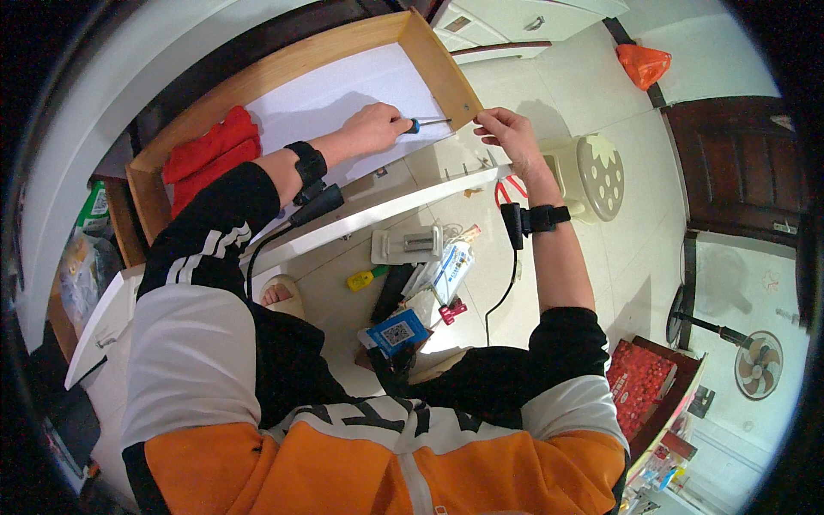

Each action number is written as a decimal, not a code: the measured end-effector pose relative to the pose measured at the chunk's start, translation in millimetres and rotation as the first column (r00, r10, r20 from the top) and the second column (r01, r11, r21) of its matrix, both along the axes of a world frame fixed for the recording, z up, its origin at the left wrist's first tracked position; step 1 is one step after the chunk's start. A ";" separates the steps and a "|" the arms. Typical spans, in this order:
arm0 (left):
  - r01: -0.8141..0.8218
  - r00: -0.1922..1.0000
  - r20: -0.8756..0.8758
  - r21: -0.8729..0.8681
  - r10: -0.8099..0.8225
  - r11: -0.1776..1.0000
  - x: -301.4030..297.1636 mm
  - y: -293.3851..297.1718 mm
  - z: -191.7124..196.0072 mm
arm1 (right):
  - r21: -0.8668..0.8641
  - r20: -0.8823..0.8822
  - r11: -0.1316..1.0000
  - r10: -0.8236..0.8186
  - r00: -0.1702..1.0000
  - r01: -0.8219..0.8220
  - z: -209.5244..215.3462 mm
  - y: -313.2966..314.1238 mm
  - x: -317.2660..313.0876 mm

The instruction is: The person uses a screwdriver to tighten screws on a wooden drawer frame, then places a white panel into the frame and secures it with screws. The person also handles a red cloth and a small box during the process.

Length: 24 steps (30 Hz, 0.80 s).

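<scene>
My left hand (pixel 374 129) is closed round the blue handle of a screwdriver (pixel 414 126). Its thin shaft points right, and the tip meets the near right corner of a wooden drawer (pixel 436 69). On the outer side of that corner, my right hand (pixel 508 136) has its fingers bent together; whatever they pinch is too small to make out. The drawer has a pale lining, and a red cloth (pixel 215 154) lies at its left end. Along the near side runs a white drawer front panel (pixel 378 206), with a few screws (pixel 468 165) sticking up near its right end.
On the tiled floor below are a yellow-handled tool (pixel 367 277), a blue card (pixel 397 333), a white packet (pixel 453 268) and a red clamp-like piece (pixel 451 311). A cream stool (pixel 599 178) stands right of my right hand. White cabinets (pixel 506 19) are behind; cables hang from both wrist straps.
</scene>
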<state>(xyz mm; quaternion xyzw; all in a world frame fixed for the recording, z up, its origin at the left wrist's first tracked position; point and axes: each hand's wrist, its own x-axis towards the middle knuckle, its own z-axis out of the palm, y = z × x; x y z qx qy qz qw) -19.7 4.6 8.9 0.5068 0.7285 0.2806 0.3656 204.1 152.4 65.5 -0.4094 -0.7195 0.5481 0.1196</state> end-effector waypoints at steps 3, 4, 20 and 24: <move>0.002 0.995 -0.103 0.158 0.015 0.987 3.7 -5.2 2.1 | -0.011 -0.004 1.000 0.003 1.000 -0.003 0.4 0.3 -0.5; 0.025 0.988 -0.157 0.164 0.001 0.986 3.9 -5.8 2.4 | -0.013 -0.005 1.000 0.006 1.000 -0.006 0.5 0.3 -0.2; 0.049 0.991 -0.128 0.025 -0.045 0.999 -4.7 3.1 -0.1 | -0.009 -0.006 1.000 0.010 1.000 -0.010 0.5 -0.6 1.6; 0.039 0.995 -0.096 0.017 -0.037 0.999 -5.0 5.8 -3.3 | -0.019 -0.003 1.000 0.002 1.000 -0.002 2.4 -2.1 1.1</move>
